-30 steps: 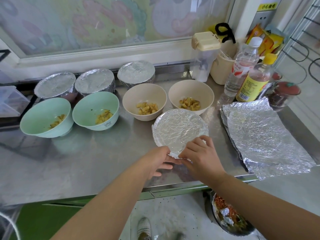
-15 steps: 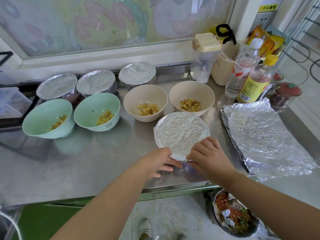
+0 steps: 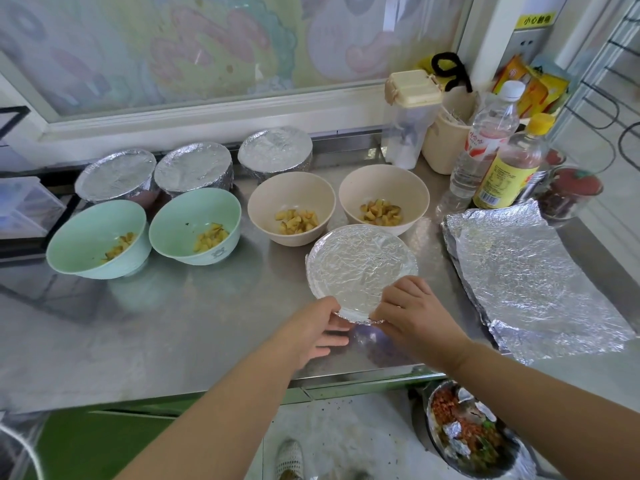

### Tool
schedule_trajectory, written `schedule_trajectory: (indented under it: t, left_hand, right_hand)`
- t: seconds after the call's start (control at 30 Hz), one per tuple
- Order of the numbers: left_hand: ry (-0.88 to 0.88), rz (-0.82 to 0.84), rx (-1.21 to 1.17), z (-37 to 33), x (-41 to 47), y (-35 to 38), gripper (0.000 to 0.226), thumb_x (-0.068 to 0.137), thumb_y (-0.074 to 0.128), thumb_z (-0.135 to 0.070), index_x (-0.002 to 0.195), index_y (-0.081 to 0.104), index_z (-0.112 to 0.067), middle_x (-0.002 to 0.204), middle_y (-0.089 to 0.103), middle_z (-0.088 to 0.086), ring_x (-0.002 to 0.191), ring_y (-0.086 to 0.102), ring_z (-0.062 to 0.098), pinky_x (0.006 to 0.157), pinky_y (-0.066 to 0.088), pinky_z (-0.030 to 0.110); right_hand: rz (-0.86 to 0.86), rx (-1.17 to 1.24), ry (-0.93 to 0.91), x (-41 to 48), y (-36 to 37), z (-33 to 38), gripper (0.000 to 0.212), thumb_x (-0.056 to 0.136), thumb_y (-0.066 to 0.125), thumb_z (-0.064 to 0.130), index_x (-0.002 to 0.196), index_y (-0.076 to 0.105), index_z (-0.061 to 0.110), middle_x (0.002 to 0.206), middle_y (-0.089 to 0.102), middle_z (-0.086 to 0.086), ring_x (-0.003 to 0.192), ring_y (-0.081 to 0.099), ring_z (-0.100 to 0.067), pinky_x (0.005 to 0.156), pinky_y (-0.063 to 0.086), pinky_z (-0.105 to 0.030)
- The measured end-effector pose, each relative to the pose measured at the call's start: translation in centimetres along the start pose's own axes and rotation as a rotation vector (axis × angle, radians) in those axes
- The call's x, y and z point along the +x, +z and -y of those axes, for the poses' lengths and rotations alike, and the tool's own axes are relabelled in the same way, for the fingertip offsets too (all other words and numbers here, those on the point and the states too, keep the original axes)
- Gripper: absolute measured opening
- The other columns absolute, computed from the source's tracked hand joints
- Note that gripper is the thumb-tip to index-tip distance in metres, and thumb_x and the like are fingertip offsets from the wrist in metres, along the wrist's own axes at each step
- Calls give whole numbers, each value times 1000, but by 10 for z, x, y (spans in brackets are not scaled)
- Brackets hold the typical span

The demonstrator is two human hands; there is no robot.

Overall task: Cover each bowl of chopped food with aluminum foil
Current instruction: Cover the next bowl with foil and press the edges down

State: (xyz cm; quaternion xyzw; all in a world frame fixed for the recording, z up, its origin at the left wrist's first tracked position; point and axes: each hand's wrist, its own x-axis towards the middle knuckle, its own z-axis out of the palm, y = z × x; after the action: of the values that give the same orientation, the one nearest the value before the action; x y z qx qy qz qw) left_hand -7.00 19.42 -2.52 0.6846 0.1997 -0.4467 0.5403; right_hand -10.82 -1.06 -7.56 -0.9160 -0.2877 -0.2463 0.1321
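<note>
Foil-covered bowl (image 3: 360, 268), uncovered bowls (image 3: 292, 211) behind, foil sheet (image 3: 526, 271) beside

Contents of the near foil-covered bowl (image 3: 360, 268) hidden under the foil; same for the three covered bowls (image 3: 194, 164) at the back. Near rim hidden behind left hand (image 3: 320, 327) and right hand (image 3: 412, 313). Bin (image 3: 474, 438) below partly behind the right forearm. Bottle label (image 3: 502, 181) too small to read.

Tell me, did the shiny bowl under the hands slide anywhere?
No. The foil-covered bowl stays put: its far rim still sits just in front of the right beige bowl, as before.
</note>
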Motion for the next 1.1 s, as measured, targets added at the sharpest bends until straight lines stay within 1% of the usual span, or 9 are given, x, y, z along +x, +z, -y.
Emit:
schedule_trajectory:
  t: [0.17, 0.3, 0.4, 0.57, 0.67, 0.83, 0.93, 1.03, 1.1]
  left_hand:
    - [17, -23, -439, 6, -4, 10, 15, 101, 52, -19, 107, 59, -7, 114, 68, 19, 112, 67, 32, 100, 51, 44]
    - [43, -56, -480, 0, -6, 14, 16, 101, 51, -11, 115, 57, -6, 113, 60, 16, 119, 60, 33, 94, 54, 46]
    - [109, -112, -430, -7, -5, 12, 30, 102, 47, -10, 129, 44, -22, 122, 60, 9, 113, 62, 32, 88, 57, 50]
    - [115, -94, -400, -13, -1, 9, 34, 102, 45, -7, 130, 51, -26, 122, 68, 7, 109, 68, 29, 85, 59, 48]
    - [133, -110, -369, -14, -1, 10, 32, 100, 45, -5, 120, 57, -27, 117, 70, 3, 106, 68, 25, 82, 58, 43]
    - [173, -178, -377, -16, -1, 10, 37, 96, 38, 5, 103, 60, -24, 111, 70, 2, 106, 66, 22, 101, 53, 42]
    - [206, -215, -302, -19, -7, -6, 38, 95, 35, 12, 101, 59, -16, 97, 69, 4, 90, 67, 19, 78, 58, 30]
    - [271, -230, -295, -20, -3, -27, 39, 95, 45, 7, 130, 52, -10, 116, 68, 9, 100, 68, 24, 73, 57, 30]
    - [300, -259, -346, -14, -1, -34, 47, 95, 59, -13, 140, 45, -12, 125, 66, 7, 108, 67, 25, 89, 56, 37]
  right_hand:
    - [-22, 118, 95, 2, 2, 4, 5, 84, 75, 21, 85, 71, 19, 96, 63, 3, 91, 51, -19, 90, 38, -29]
    - [210, 51, 211, 7, -5, -4, 55, 77, 81, 46, 125, 65, 25, 131, 58, -1, 125, 49, -24, 114, 35, -48]
    - [482, -75, 275, 15, -11, -7, 84, 80, 58, 72, 152, 37, 34, 158, 37, -3, 150, 27, -31, 122, 18, -61]
    - [655, -202, 235, 22, -10, -8, 90, 85, 23, 83, 160, 18, 35, 167, 23, -8, 155, 18, -36, 119, 17, -68]
    - [667, -220, 231, 22, -9, -6, 88, 86, 29, 81, 160, 19, 34, 167, 23, -9, 154, 20, -37, 118, 18, -69]
    - [643, -144, 297, 25, -14, 6, 98, 83, 44, 83, 160, 5, 36, 171, 8, -8, 157, 3, -35, 120, 12, -68]
    - [686, -62, 334, 26, -24, 24, 111, 73, 46, 89, 158, -8, 43, 168, -19, 0, 154, -20, -29, 123, 0, -61]
    - [679, 13, 354, 23, -36, 35, 103, 69, 35, 94, 157, 6, 49, 169, -14, 5, 156, -13, -24, 124, 1, -52]
    - [577, 63, 342, 25, -39, 35, 84, 76, 36, 87, 151, 34, 49, 168, 18, 3, 154, 17, -25, 122, 14, -49]
